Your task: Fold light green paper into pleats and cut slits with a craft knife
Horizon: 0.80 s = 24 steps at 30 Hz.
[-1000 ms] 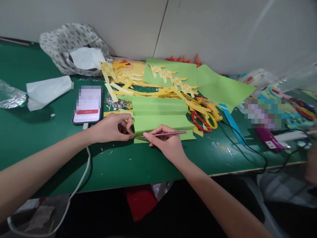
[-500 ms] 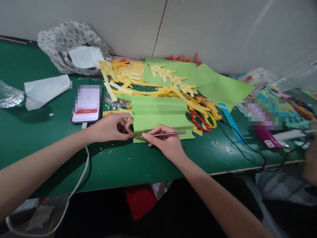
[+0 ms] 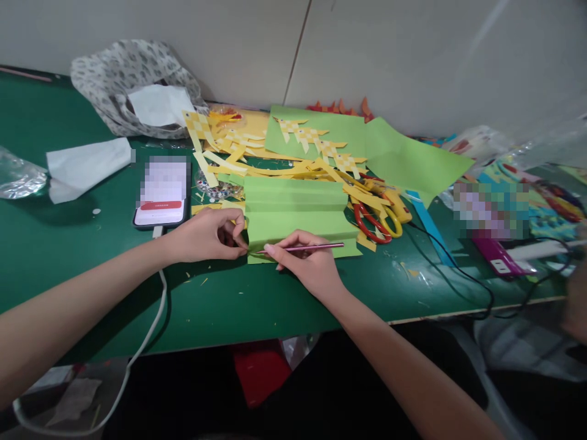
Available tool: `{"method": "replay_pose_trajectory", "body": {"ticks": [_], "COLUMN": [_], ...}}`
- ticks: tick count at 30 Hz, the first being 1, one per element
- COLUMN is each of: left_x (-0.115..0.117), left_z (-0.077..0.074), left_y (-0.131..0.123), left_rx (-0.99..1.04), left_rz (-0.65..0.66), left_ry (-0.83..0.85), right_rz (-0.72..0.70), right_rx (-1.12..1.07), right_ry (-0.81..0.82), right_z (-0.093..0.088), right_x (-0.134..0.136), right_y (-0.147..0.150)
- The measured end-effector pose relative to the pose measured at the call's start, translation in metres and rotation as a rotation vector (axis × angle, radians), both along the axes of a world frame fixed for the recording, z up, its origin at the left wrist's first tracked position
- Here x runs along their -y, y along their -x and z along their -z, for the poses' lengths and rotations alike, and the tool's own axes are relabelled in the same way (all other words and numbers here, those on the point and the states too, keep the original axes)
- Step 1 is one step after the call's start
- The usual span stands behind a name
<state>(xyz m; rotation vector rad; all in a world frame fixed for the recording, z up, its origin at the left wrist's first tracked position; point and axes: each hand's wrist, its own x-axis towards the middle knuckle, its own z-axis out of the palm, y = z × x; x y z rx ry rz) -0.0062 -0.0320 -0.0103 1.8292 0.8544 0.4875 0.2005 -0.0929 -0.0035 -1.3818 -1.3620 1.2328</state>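
A light green sheet of paper (image 3: 296, 198) with crosswise creases lies on the green table in front of me. My right hand (image 3: 307, 260) grips a slim pinkish-red pencil (image 3: 316, 247) like a writer, its tip pointing left at the sheet's near left corner. At that same corner, my left hand (image 3: 213, 235) is curled, thumb and finger pinched at the paper's left edge. Just beyond the left hand lies a phone (image 3: 161, 192) with a white cable plugged in. Red-handled scissors (image 3: 367, 226) and yellow-handled ones (image 3: 393, 223) rest right of the sheet.
Yellow paper strips (image 3: 275, 171) and checkered yellow cut-outs (image 3: 316, 143) pile up behind the sheet. More green paper (image 3: 413, 159) leans there. A patterned cloth bag (image 3: 105, 91) stands back left. Toward the right are a blue strip (image 3: 428, 226), a black cable and a purple box (image 3: 498, 256).
Almost nothing differs. Both hands keep their place at the paper's corner, and the whole view has shifted by a few pixels.
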Motion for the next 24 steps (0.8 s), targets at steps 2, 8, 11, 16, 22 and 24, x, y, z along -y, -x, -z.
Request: {"method": "replay_pose_trajectory", "body": {"ticks": [2, 8, 11, 16, 22, 24], "left_x": [0.0000, -0.0009, -0.0010, -0.0006, -0.0011, -0.0011], "left_z": [0.0001, 0.0012, 0.0014, 0.0013, 0.0023, 0.0022], "left_y": [0.0001, 0.0009, 0.0009, 0.0005, 0.0008, 0.0007], "left_rx": [0.001, 0.004, -0.001, -0.004, -0.004, -0.001], "left_rz": [0.001, 0.005, 0.006, 0.001, 0.006, 0.007], "left_ry": [-0.004, 0.006, 0.009, -0.002, -0.006, -0.002], "right_rz": [-0.007, -0.006, 0.003, -0.015, -0.014, -0.013], "right_rx": [-0.003, -0.040, -0.021, -0.011, 0.001, 0.011], "right_ry": [-0.002, -0.006, -0.011, -0.016, -0.028, -0.033], "right_z": [-0.0002, 0.0006, 0.0002, 0.0001, 0.0020, 0.0023], "right_x": [-0.0001, 0.0000, 0.0005, 0.0010, 0.0010, 0.0010], "right_y": [-0.0001, -0.0021, -0.0018, -0.0008, -0.0014, -0.0015]}}
